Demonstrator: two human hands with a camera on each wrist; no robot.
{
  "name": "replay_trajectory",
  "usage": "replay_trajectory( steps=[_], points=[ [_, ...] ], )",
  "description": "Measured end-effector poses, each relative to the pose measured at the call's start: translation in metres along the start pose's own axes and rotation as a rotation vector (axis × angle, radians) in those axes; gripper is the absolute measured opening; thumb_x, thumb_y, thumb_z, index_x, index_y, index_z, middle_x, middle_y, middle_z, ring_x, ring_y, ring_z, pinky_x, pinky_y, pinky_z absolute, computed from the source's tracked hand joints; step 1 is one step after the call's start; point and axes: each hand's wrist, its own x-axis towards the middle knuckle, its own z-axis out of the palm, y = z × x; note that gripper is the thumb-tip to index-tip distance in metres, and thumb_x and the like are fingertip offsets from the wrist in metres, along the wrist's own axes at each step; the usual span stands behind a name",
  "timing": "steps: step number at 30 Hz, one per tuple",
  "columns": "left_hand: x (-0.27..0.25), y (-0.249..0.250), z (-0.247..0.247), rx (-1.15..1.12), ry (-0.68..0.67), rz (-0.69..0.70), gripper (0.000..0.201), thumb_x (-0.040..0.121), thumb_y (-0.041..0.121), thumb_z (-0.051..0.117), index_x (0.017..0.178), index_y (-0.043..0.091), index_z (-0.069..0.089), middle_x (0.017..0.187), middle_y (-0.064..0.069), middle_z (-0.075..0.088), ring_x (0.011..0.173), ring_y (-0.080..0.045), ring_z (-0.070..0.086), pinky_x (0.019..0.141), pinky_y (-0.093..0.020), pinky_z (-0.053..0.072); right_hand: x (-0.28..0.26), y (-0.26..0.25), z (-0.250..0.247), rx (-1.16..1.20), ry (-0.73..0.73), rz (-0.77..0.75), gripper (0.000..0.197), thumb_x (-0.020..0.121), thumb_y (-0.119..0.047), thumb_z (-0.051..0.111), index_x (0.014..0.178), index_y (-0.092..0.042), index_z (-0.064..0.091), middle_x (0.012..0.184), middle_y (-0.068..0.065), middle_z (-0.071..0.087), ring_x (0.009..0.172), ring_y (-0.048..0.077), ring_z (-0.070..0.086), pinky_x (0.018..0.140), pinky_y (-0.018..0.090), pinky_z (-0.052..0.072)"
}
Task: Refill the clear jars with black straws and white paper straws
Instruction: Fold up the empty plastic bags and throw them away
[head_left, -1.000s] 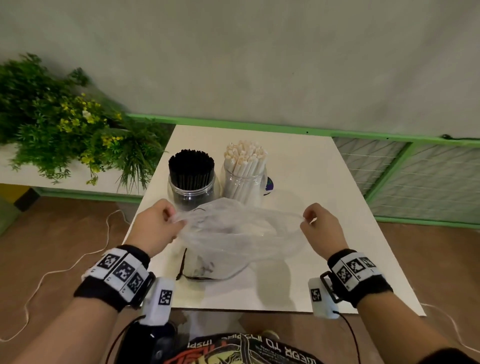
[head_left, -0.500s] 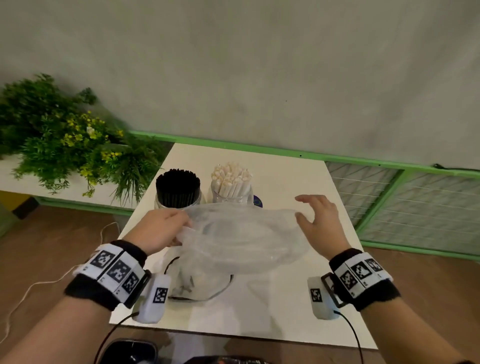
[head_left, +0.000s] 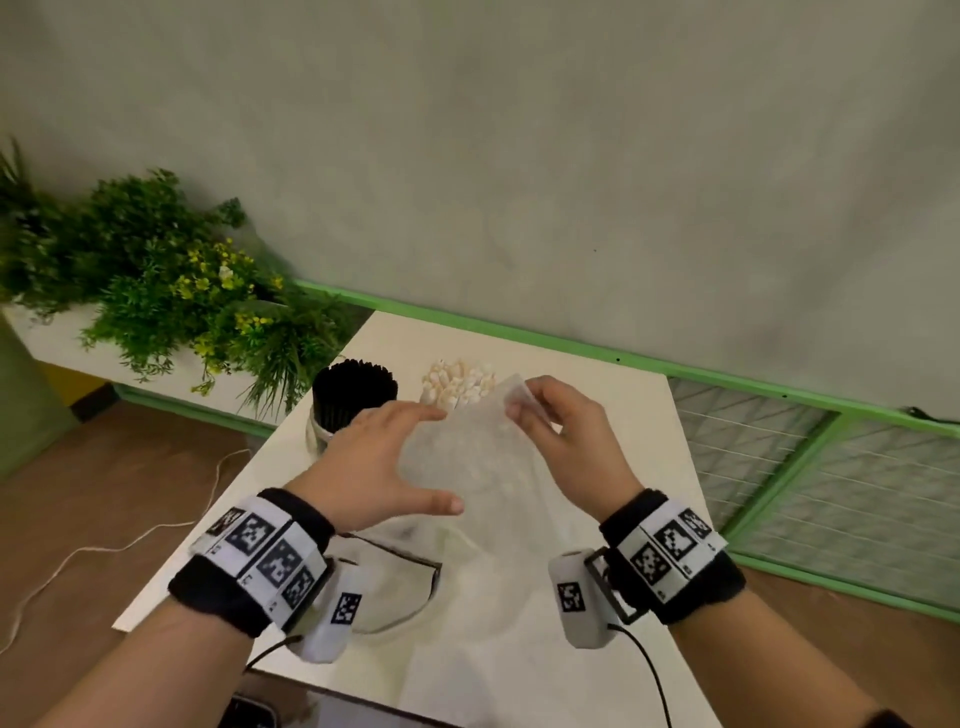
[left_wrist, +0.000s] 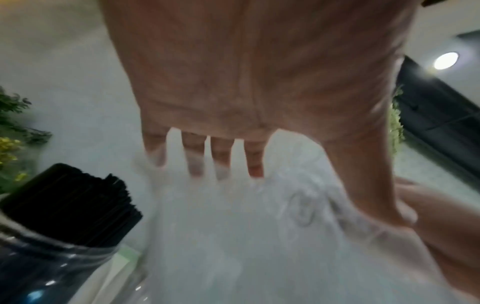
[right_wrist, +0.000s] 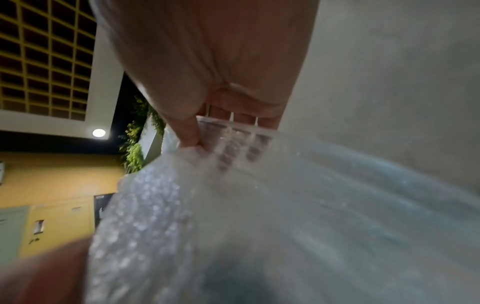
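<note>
A clear jar packed with black straws (head_left: 354, 395) stands at the table's far left, and another with white paper straws (head_left: 457, 384) is just right of it. In front of them hangs a clear plastic bag (head_left: 467, 462). My right hand (head_left: 524, 410) pinches its top edge between thumb and fingers (right_wrist: 197, 144). My left hand (head_left: 379, 467) is spread beside the bag's left side, its straight fingers (left_wrist: 221, 158) against the film. The black straws (left_wrist: 67, 205) also show low on the left in the left wrist view. The bag hides the white-straw jar's body.
A second clear bag (head_left: 400, 582) with a dark edge lies on the white table (head_left: 613, 395) near its front. Green plants (head_left: 171, 306) fill a ledge to the left. A green-framed wire panel (head_left: 810, 467) runs along the right, and a white cable (head_left: 104, 551) trails on the floor.
Both hands let go of the stretched bag's two ends. My right hand now pinches its top and holds it higher, while my left hand has opened beside it. The view has tilted up.
</note>
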Motion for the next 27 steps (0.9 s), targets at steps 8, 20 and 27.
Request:
replay_trajectory(
  steps=[8, 20, 27],
  points=[
    [0.011, -0.017, 0.006, -0.239, 0.384, -0.070, 0.010, 0.081, 0.022, 0.074, 0.075, 0.021, 0.066, 0.077, 0.004, 0.062, 0.072, -0.006, 0.056, 0.063, -0.013, 0.039, 0.011, 0.030, -0.063, 0.164, 0.292, 0.141, 0.016, 0.093, -0.018, 0.062, 0.079, -0.026, 0.063, 0.072, -0.011, 0.060, 0.072, 0.008, 0.054, 0.071, 0.029, 0.044],
    [0.020, -0.022, -0.007, -0.584, 0.411, -0.114, 0.009, 0.091, 0.017, 0.062, 0.093, 0.025, 0.067, 0.088, 0.002, 0.070, 0.085, -0.022, 0.067, 0.080, -0.036, 0.055, 0.012, 0.046, -0.091, 0.349, 0.567, 0.189, 0.018, 0.101, -0.018, 0.047, 0.085, -0.022, 0.055, 0.059, -0.015, 0.051, 0.058, 0.007, 0.050, 0.061, 0.027, 0.053],
    [0.045, -0.013, 0.030, -0.459, 0.321, -0.144, 0.050, 0.092, 0.028, 0.061, 0.137, 0.030, 0.039, 0.139, -0.001, 0.041, 0.115, -0.015, 0.051, 0.093, -0.029, 0.041, 0.011, 0.039, -0.084, 0.440, 0.447, 0.180, 0.019, 0.100, -0.016, 0.045, 0.085, -0.019, 0.055, 0.066, -0.010, 0.053, 0.066, 0.011, 0.055, 0.069, 0.033, 0.057]
  ],
)
